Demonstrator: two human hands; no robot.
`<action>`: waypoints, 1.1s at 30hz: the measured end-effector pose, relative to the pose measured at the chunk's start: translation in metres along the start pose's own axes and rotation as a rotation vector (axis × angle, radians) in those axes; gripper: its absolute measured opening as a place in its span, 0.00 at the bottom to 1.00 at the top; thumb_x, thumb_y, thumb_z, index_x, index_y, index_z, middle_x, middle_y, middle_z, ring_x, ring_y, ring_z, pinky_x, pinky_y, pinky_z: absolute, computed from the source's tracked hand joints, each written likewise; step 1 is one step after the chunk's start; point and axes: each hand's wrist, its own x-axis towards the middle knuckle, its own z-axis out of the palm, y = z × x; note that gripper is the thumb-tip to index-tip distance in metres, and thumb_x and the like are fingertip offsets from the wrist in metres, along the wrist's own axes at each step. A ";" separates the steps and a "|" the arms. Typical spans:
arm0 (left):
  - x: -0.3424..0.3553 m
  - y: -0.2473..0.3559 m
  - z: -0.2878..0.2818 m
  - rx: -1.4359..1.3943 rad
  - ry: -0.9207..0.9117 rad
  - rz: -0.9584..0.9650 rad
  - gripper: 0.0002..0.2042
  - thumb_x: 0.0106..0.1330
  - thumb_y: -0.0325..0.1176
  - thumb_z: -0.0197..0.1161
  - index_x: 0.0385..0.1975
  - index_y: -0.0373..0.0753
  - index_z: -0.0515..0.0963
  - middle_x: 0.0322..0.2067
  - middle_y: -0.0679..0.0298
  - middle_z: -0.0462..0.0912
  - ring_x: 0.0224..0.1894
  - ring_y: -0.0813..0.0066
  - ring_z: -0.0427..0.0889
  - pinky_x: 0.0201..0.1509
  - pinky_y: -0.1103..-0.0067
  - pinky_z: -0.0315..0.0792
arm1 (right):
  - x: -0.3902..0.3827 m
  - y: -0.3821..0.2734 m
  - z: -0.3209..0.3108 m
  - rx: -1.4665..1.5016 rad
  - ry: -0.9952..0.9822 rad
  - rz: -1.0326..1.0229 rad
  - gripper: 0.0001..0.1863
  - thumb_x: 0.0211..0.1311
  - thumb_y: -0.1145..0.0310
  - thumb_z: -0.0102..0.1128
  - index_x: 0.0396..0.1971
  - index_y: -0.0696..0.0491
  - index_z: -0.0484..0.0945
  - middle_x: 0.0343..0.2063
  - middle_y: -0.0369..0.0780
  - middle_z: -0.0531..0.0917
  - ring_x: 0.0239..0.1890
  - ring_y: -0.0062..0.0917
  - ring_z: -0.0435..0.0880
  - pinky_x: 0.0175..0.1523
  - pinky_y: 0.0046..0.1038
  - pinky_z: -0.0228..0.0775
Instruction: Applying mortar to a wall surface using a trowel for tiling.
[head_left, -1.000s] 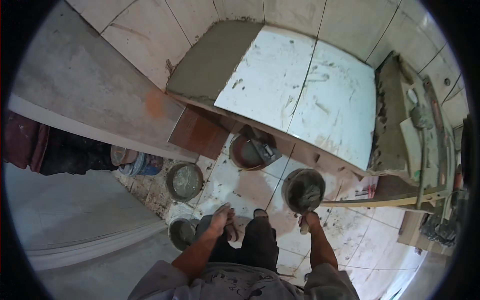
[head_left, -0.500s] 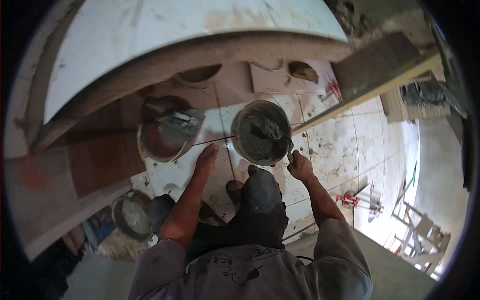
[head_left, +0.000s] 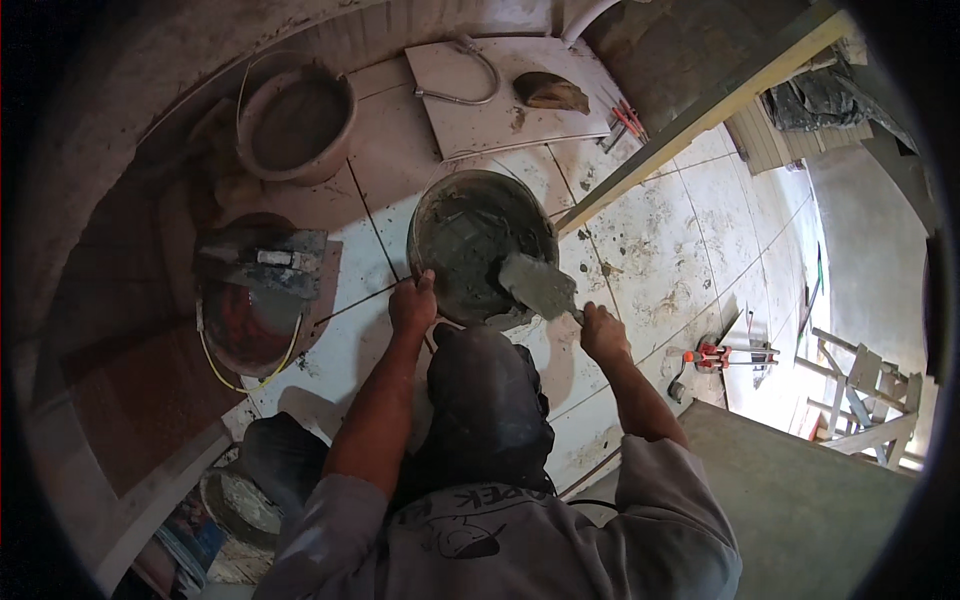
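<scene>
In front of my knees stands a round bucket (head_left: 412, 235) with wet grey mortar (head_left: 455, 245) inside. My left hand (head_left: 412, 303) is closed on the near left part of its rim. My right hand (head_left: 604, 336) grips the handle of a trowel (head_left: 540, 286). The trowel's mortar-coated blade lies over the bucket's right side, above a dark hollow in the mortar. Most of the handle is hidden by my fingers.
To the left stands a bucket (head_left: 212, 345) with a flat plastering trowel (head_left: 262, 262) across it. Behind is another bucket (head_left: 345, 135). A tile (head_left: 450, 125) carries a bent hose (head_left: 470, 98) and a brown lump (head_left: 552, 92). A wooden beam (head_left: 690, 125) slants past on the right; a red tile cutter (head_left: 715, 357) lies beyond.
The view has shifted, showing more floor at the back. My left hand has come onto the bucket's rim. The trowel blade has risen out of the mortar and now shows its flat face.
</scene>
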 end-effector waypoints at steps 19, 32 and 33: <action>0.029 -0.049 0.019 -0.098 0.138 0.141 0.23 0.63 0.50 0.57 0.31 0.30 0.79 0.24 0.53 0.80 0.20 0.67 0.80 0.27 0.73 0.74 | -0.071 0.025 -0.059 0.323 -0.066 0.089 0.12 0.51 0.70 0.56 0.36 0.57 0.72 0.25 0.46 0.78 0.29 0.34 0.80 0.35 0.39 0.71; 0.019 -0.023 0.011 -0.093 -0.045 -0.080 0.28 0.61 0.55 0.54 0.43 0.32 0.76 0.38 0.46 0.81 0.41 0.52 0.81 0.46 0.65 0.73 | -0.105 0.079 -0.007 0.488 -0.248 0.100 0.20 0.54 0.54 0.59 0.35 0.58 0.78 0.13 0.42 0.74 0.17 0.29 0.78 0.21 0.32 0.69; 0.023 -0.052 -0.003 -0.092 -0.045 -0.106 0.28 0.61 0.55 0.53 0.45 0.32 0.75 0.42 0.46 0.79 0.46 0.50 0.78 0.50 0.65 0.70 | -0.115 0.011 -0.060 0.628 -0.373 0.652 0.21 0.52 0.57 0.61 0.35 0.61 0.77 0.13 0.42 0.75 0.15 0.30 0.78 0.20 0.33 0.70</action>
